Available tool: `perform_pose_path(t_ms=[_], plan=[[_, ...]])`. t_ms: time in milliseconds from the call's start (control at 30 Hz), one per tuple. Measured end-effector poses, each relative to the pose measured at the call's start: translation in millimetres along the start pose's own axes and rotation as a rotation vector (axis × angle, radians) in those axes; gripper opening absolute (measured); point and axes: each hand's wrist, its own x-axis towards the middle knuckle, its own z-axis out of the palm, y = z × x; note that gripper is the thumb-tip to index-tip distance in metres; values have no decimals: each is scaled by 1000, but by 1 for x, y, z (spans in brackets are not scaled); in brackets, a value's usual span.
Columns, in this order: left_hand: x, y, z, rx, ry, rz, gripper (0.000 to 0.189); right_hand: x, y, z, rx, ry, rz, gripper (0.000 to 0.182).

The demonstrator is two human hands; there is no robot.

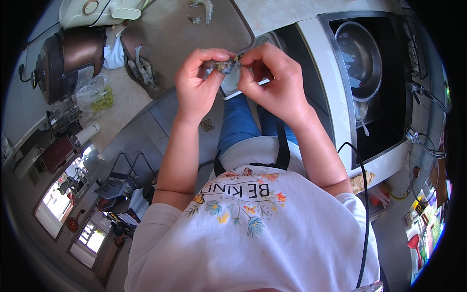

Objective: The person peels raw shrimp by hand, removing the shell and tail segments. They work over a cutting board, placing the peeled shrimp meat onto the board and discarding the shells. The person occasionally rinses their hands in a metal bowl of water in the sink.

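Observation:
A raw grey shrimp (223, 67) is held between the thumb and fingers of my left hand (199, 82). My right hand (277, 80) pinches at the shrimp's right end; its fingertips partly hide what they grip. Beyond my hands lies a brown cutting board (175, 40) with a raised rim. Several whole shrimp (143, 70) lie in the trough along its left side. Near the board's far edge are another shrimp (208, 11) and a small shrimp piece (194, 19). Below my hands, a container with clear plastic (230, 83) is partly covered by them.
On the right, a dark sink (386, 120) holds a steel basin (359, 62) and a small bowl with a spoon (361, 111). At left on the counter stand a brown electric cooker (78, 54), a bag of green grapes (100, 99) and a pale cloth (114, 54). A black cable (366, 204) hangs at right.

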Motion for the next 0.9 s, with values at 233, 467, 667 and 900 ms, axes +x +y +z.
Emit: perform_pose_path(t_ms=[233,467,667,900], plan=[[-2,-1,2,41,3,-9,23,1,4,2,-54,-67,-137,17],[-4,2,4,199,3,-65,23,1,6,-2,-105,-112,-154,16],[-3,3,4,217,6,-99,24,0,4,-6,-96,-114,-133,18],[-4,3,1,282,-10,-152,25,1,5,-5,-54,-161,-139,19]])
